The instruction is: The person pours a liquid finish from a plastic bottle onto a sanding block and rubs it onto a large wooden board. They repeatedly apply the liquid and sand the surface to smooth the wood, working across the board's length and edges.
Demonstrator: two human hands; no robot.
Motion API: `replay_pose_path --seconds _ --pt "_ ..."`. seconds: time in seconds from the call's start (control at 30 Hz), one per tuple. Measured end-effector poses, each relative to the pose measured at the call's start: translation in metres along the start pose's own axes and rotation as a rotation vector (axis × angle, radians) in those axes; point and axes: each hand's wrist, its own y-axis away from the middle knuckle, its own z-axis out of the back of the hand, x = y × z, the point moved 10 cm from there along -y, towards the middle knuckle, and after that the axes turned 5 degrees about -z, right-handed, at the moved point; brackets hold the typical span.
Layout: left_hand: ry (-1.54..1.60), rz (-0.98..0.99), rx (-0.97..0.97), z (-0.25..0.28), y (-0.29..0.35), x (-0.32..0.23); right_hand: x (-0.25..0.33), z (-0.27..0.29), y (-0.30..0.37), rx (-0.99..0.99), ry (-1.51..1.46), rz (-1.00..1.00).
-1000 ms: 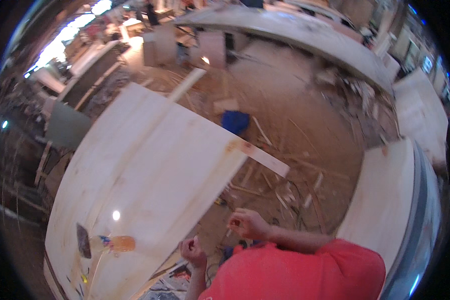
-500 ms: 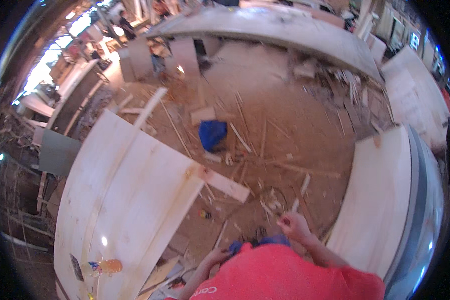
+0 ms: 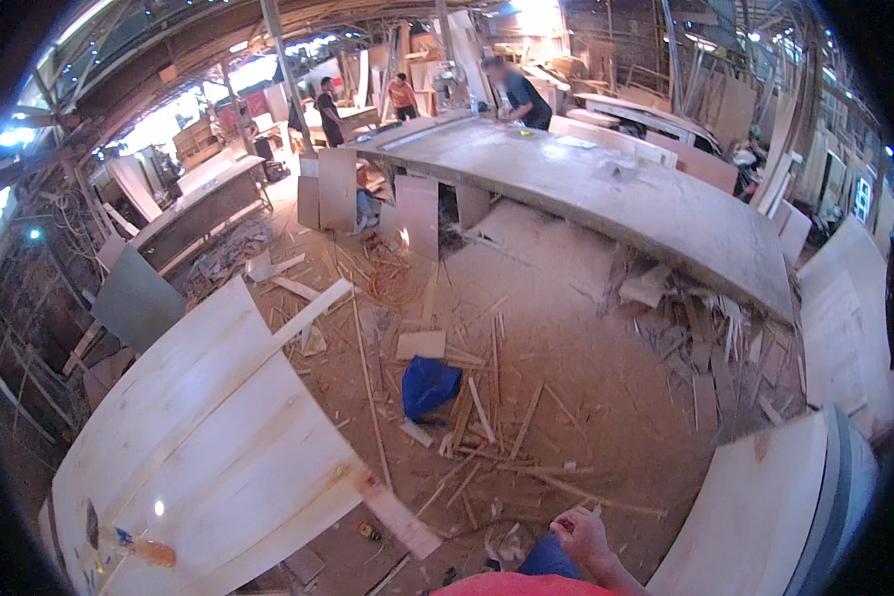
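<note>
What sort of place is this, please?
Most likely a woodworking shop: pale plywood sheets lie on a bench, offcuts and sawdust litter the floor, and people work at a long table behind.

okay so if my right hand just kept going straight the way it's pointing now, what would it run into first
The right hand points up and left over the floor. Nothing stands close ahead; the first things in line look like the loose wood strips on the floor, then the blue bag. Depth is hard to judge here.
</note>
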Motion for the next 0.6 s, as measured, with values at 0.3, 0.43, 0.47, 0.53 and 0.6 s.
replay_pose_path --seconds 0.3,0.43,0.47,0.53,0.6 --pt "0.180 -0.008 -0.218 0.051 -0.082 -0.233 0.021 0.162 -0.263 -0.037 0.014 0.223" --pt "0.215 0.009 -0.245 0.081 -0.123 -0.271 0.059 0.159 -0.355 -0.006 -0.023 0.312" --pt "0.222 0.016 -0.250 0.096 -0.129 -0.281 0.068 0.148 -0.375 0.004 -0.062 0.335" --pt "0.218 0.031 -0.243 0.125 -0.151 -0.299 0.086 0.130 -0.417 0.016 -0.133 0.379" --pt "0.241 0.059 -0.230 0.150 -0.169 -0.309 0.109 0.107 -0.457 0.082 -0.093 0.407"
